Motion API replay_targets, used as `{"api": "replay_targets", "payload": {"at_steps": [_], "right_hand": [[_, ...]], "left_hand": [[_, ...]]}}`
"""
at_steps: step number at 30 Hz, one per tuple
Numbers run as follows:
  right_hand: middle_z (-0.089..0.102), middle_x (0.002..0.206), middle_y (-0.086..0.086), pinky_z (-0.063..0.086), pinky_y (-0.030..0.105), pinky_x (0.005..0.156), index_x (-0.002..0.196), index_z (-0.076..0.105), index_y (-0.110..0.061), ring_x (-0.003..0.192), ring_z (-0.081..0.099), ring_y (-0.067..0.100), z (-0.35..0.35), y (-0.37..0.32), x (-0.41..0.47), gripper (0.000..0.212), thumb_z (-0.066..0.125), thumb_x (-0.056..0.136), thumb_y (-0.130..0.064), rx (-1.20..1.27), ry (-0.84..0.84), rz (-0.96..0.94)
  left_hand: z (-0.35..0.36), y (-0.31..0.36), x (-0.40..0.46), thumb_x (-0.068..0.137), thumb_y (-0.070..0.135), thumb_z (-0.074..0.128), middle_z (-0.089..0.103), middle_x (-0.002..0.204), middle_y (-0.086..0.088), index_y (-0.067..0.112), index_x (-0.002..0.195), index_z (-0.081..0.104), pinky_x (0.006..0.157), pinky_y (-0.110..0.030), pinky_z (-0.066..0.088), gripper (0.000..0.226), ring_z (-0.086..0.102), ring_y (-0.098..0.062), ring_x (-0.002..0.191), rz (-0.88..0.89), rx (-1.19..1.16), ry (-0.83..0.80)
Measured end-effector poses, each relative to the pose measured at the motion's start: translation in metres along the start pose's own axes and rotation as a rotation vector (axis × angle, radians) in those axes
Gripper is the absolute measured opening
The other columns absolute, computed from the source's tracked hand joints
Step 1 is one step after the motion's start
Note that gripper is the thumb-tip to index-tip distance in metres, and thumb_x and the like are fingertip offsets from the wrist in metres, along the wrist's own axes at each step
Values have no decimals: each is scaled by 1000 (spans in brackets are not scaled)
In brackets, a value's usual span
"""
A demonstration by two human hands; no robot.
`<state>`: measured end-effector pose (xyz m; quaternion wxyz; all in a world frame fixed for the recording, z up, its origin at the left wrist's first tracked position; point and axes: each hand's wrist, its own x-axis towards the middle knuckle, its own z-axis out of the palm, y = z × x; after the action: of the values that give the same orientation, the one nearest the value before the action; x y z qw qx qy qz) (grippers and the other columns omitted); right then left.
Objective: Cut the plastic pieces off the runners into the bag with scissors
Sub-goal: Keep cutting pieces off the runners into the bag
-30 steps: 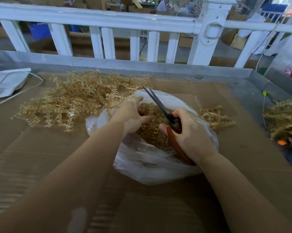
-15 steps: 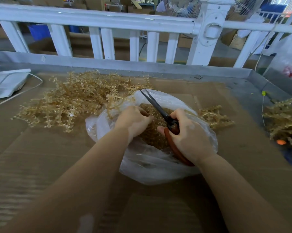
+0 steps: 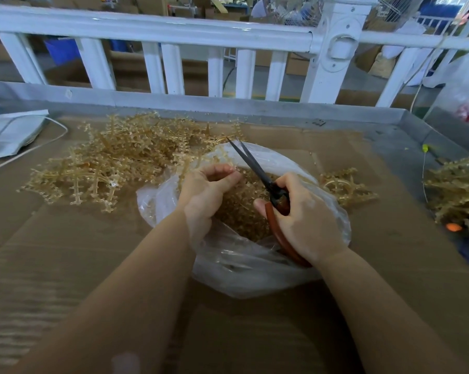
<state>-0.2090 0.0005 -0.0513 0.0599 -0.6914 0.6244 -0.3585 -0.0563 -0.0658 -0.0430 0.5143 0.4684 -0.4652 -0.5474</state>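
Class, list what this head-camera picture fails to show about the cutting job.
- What the left hand pinches: hidden by its curled fingers.
- Lower handles of the scissors: covered by the right hand.
- Depth of cut pieces in the bag: hidden by crumpled plastic.

Both bare forearms reached forward and converged, the left hand (image 3: 206, 193) turned palm-up with fingers curled toward its thumb in a pinching grip, while just right of that grip the right hand (image 3: 306, 220) lay knuckles-up, fingers and thumb wrapped tight round what it held.
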Motion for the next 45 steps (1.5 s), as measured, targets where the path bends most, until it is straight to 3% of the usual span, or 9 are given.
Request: {"api": "replay_targets", "payload": {"at_steps": [4, 9, 13, 22, 27, 32, 35, 45], "right_hand": [[53, 87, -13, 34, 12, 61, 103, 50, -21, 77, 49, 5, 2, 0, -2, 37, 64, 83, -48, -42, 3, -45], [54, 91, -11, 43, 23, 68, 104, 50, -21, 80, 52, 8, 5, 1, -4, 38, 58, 83, -52, -90, -30, -94], [57, 92, -9, 41, 21, 67, 103, 49, -22, 81, 54, 9, 5, 3, -3, 37, 59, 83, -52, -81, -57, -105], [56, 91, -10, 48, 27, 69, 103, 47, -24, 81, 54, 9, 5, 3, -2, 37, 59, 83, -52, -88, -71, -93], [57, 93, -8, 47, 28, 70, 105, 48, -22, 83, 54, 10, 3, 3, -2, 38, 59, 83, -52, -92, -87, -101], [57, 92, -8, 45, 25, 69, 105, 47, -23, 81, 54, 9, 5, 3, -1, 38, 57, 83, -53, -92, -87, -104], [57, 91, -8, 45, 25, 68, 104, 47, -22, 80, 54, 9, 5, 3, 0, 37, 58, 84, -52, -79, -84, -102], [58, 90, -7, 46, 26, 67, 99, 44, -23, 77, 56, 12, 5, 4, 2, 35, 60, 83, -50, -38, -86, -120]], "left_hand": [[-4, -2, 1, 81, 7, 71, 67, 59, 10, 21, 57, 66, 64, -22, 51, 28, 63, -3, 56, -57, -62, -33], [-8, -1, 3, 85, 4, 64, 65, 57, 10, 21, 55, 67, 56, -17, 48, 35, 58, -4, 53, -67, -69, -78], [-8, 1, 1, 87, -1, 59, 62, 51, 10, 17, 63, 59, 42, -11, 41, 30, 54, 0, 42, -65, -125, -90], [-9, -2, 2, 88, -5, 56, 62, 52, 12, 24, 44, 65, 43, -11, 43, 54, 56, 1, 45, -35, -178, -127], [-9, -2, 1, 89, -6, 53, 62, 51, 11, 17, 65, 61, 43, -10, 42, 34, 55, 2, 43, -22, -162, -128], [-9, -1, -1, 89, -8, 53, 61, 51, 10, 18, 60, 61, 42, -11, 42, 40, 55, 2, 42, -21, -154, -147], [-8, -1, -2, 89, -7, 54, 60, 49, 12, 14, 69, 60, 42, -10, 41, 29, 53, 3, 41, -4, -123, -160], [-9, -4, 3, 86, -1, 60, 62, 55, 14, 16, 72, 60, 49, -9, 42, 22, 54, 4, 48, -19, -102, -146]]}}
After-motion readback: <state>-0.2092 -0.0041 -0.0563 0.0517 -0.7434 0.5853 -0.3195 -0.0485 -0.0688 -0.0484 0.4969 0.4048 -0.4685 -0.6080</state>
